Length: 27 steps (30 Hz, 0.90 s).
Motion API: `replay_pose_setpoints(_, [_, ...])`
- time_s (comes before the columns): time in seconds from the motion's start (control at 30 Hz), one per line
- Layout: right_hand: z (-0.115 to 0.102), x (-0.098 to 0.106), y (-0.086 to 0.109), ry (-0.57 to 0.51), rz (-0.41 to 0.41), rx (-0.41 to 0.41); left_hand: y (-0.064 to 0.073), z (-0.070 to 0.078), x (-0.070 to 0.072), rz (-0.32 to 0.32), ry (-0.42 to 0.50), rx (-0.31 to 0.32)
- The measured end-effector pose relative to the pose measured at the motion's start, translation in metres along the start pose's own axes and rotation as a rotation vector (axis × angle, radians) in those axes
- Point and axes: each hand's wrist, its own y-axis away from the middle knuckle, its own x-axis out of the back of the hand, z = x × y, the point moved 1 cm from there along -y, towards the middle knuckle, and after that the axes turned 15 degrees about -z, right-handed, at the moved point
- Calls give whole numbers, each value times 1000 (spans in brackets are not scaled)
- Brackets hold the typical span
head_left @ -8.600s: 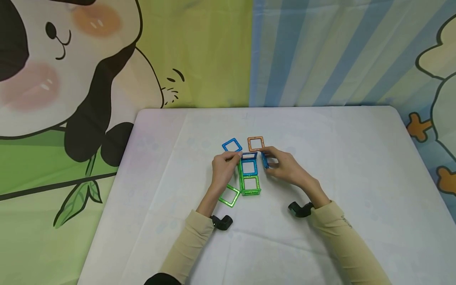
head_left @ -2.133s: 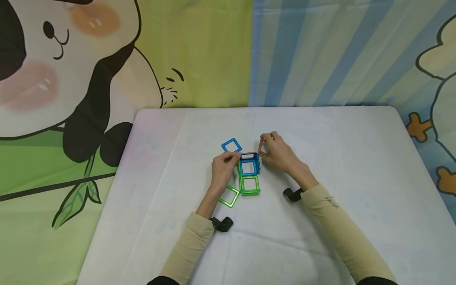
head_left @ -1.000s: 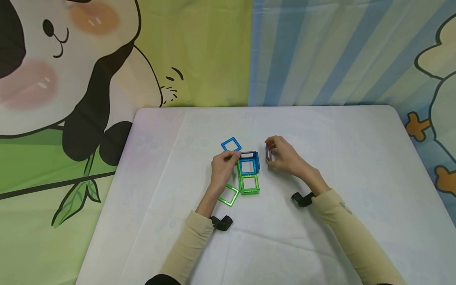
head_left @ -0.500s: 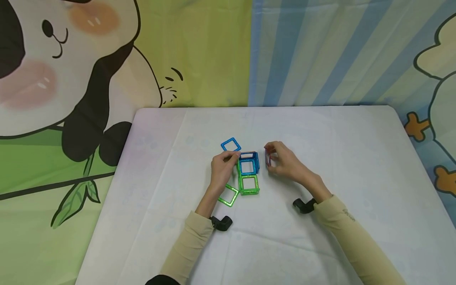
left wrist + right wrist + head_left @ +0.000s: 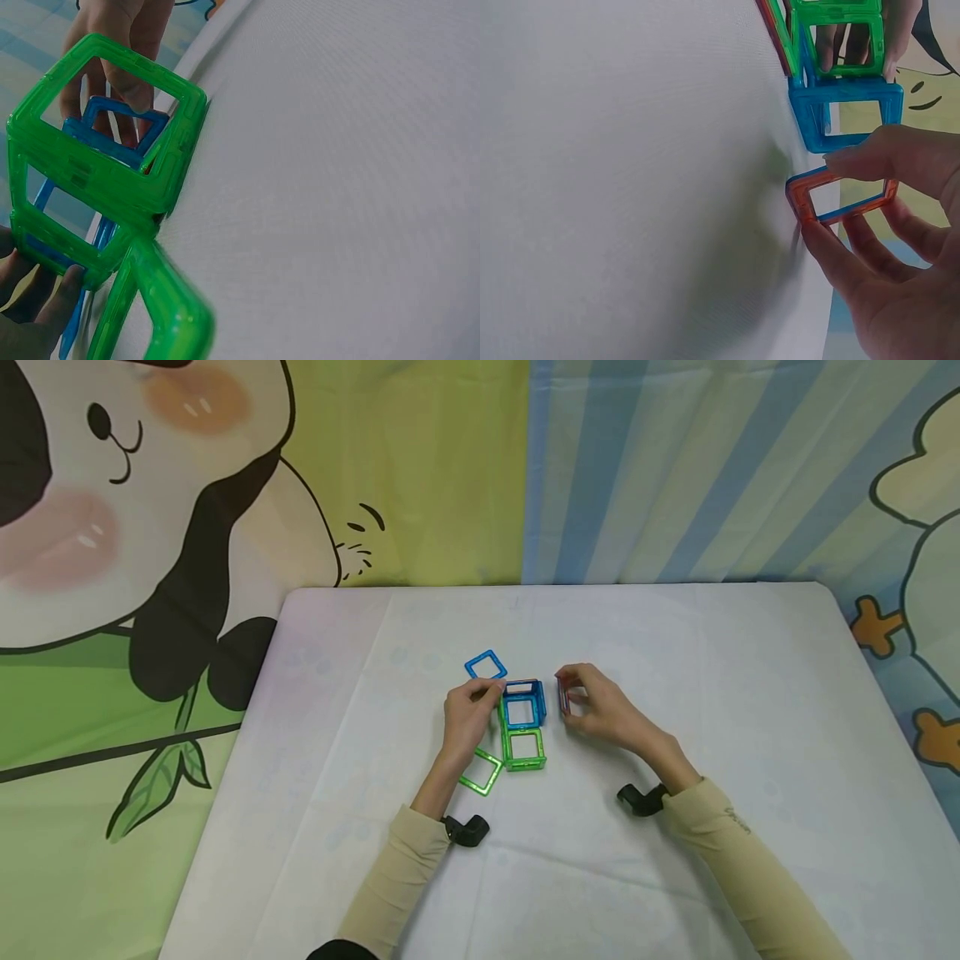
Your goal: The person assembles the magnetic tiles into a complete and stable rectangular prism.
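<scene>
A small structure of square magnetic tiles stands on the table, with blue tiles (image 5: 522, 725) at its far end and green tiles (image 5: 526, 763) at its near end. At its far left corner, my left hand (image 5: 467, 714) holds it between thumb and fingers; the left wrist view shows those fingers against a green tile frame (image 5: 82, 180). To the right, my right hand (image 5: 603, 706) pinches an orange magnetic tile (image 5: 802, 199), upright and with blue along its edges. A short gap separates this tile from the blue wall (image 5: 847, 90) of the structure.
One loose blue tile (image 5: 477, 657) lies behind my left hand. A loose green tile (image 5: 495, 778) lies at the structure's near left. The white-covered table (image 5: 712, 693) meets a cartoon-printed backdrop (image 5: 435, 468). Black wrist cameras (image 5: 467, 831) sit below each hand.
A blue tile earlier in my right hand now stands on the structure's right side. My right hand took the orange tile from behind it and brought it nearer. My left hand stayed put.
</scene>
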Motion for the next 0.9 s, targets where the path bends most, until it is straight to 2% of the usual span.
replay_pose_setpoints(0.3, [0,-4,3,-48,8,-34,0,0,0,4,-3,5])
replay_pose_setpoints(0.9, [1,-11,12,-81,3,-15,0,0,0,4,1,10])
